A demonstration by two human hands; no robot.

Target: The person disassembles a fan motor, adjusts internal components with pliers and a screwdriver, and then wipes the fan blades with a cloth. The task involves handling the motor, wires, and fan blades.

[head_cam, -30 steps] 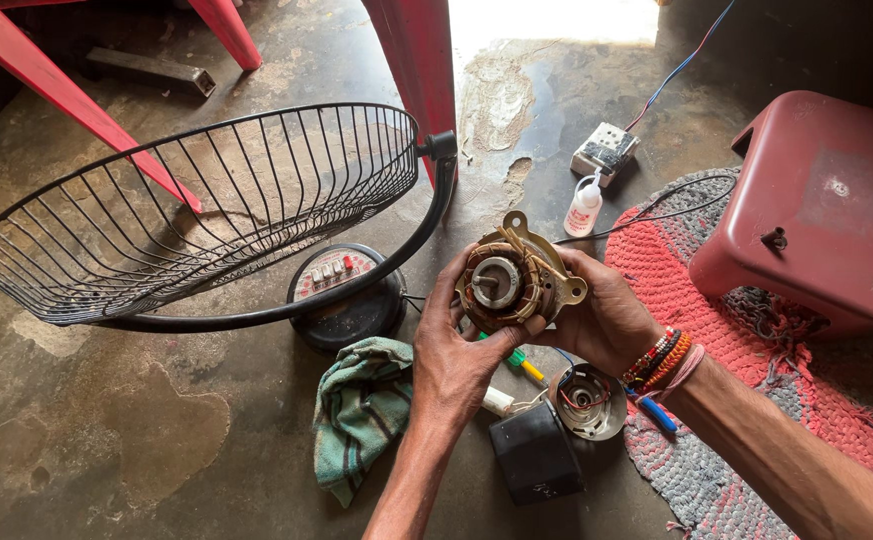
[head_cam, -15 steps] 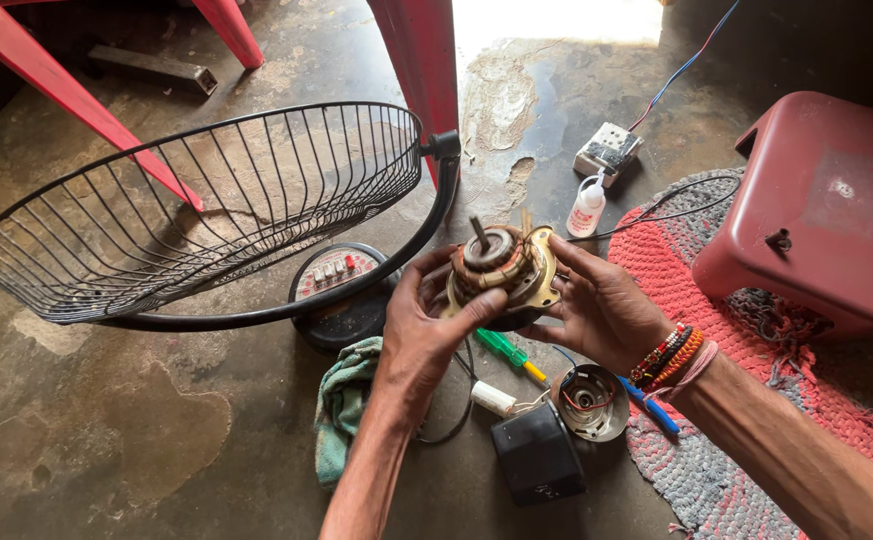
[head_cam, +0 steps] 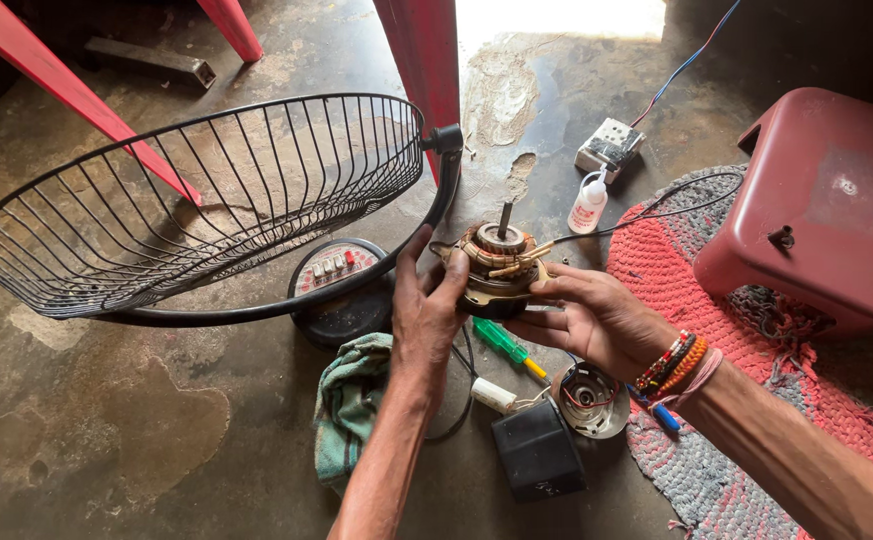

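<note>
1. fan motor held above the floor, between left hand on its left and right hand on its right, shaft pointing up.
2. wire fan guard to the left of the motor, tilted, over the fan base.
3. cloth on the floor under the left forearm.
4. screwdriver, round cap and box-shaped cover on the floor below the hands.
5. squeeze bottle and switch box behind the motor.
6. stool at far right, on the rug.
</note>
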